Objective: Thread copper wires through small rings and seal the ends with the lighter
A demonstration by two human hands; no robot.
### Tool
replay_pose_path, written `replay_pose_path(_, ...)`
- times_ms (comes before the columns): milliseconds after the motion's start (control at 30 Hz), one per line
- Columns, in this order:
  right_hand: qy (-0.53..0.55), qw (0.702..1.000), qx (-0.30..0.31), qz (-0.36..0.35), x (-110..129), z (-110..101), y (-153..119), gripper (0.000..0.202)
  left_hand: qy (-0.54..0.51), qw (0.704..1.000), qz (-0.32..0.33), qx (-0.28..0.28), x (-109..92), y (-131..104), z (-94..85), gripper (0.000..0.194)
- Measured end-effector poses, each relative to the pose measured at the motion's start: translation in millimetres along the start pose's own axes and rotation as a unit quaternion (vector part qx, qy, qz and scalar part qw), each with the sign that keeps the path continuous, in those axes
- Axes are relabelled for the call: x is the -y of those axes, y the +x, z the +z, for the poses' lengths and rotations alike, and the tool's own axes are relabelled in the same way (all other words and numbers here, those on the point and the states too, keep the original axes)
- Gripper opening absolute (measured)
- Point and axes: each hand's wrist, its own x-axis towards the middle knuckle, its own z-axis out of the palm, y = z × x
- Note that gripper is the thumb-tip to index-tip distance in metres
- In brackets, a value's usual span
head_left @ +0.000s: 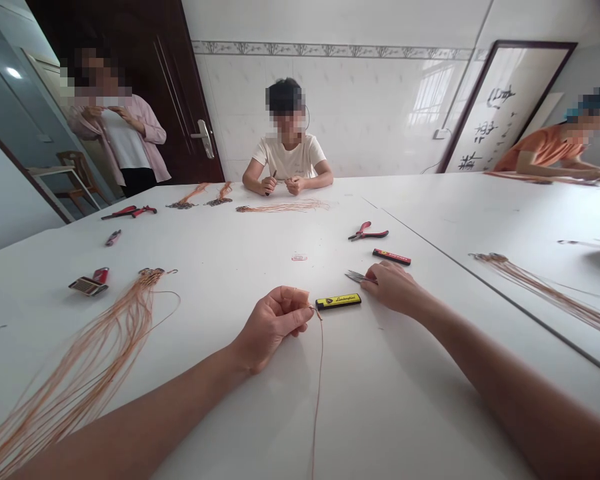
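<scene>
Cord [321,373] in left hand [280,319], snips [356,276] in right hand [393,287]

Left hand over the middle of the white table [240,253], pinch narrow: thumb against bent fingers, cord caught at the tips. A tan wrap [301,297] sits round one finger. From the pinch the cord, thin and brownish, runs over the tabletop to the bottom edge of view; a short, thicker orange bit shows just beside the fingertips.

Right hand low at the table, fingers closed round the snips. Pointed metal blades aim left; handles hidden by the fingers, so cannot tell how far they are squeezed.

Between the hands, a yellow lighter [339,302] lettered "Lamborghini", one end just beside the left fingertips. Beyond the right hand, a red lighter [391,257], then red-handled pliers [367,231], jaws pointing left.

By the left forearm, a long bundle of orange cords [113,340], metallic pieces gathered at its far end. Another cord bundle [550,287] off to the right, across the table seam [460,265].

Across the table, a seated person in a pale T-shirt [293,157], dark tool in one hand; a person in a pink overshirt [153,130] stands near the door; a person in orange [547,150] leans in at far right.
</scene>
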Motion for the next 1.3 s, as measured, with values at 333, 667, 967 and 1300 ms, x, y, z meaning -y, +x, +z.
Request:
replay_pose_path(333,0.189,0.972,-0.100,-0.101,30,-13,-23,0.018,-0.009,1.000,0.002,-0.002,3,1,-1.0,0.016)
replay_pose_path(667,0.241,0.929,0.024,-0.280,66,-11,-61,0.028,-0.031,0.999,0.003,0.012,2,0,-0.4,0.024)
replay_pose_path(967,0.203,0.943,0.012,-0.265,65,-7,-58,0.028,-0.013,1.000,0.011,0.021,2,1,-1.1,0.010)
replay_pose_path(1300,0.193,0.942,-0.005,-0.276,64,-8,-57,0.030,-0.030,1.000,0.001,0.002,2,1,0.1,0.023)
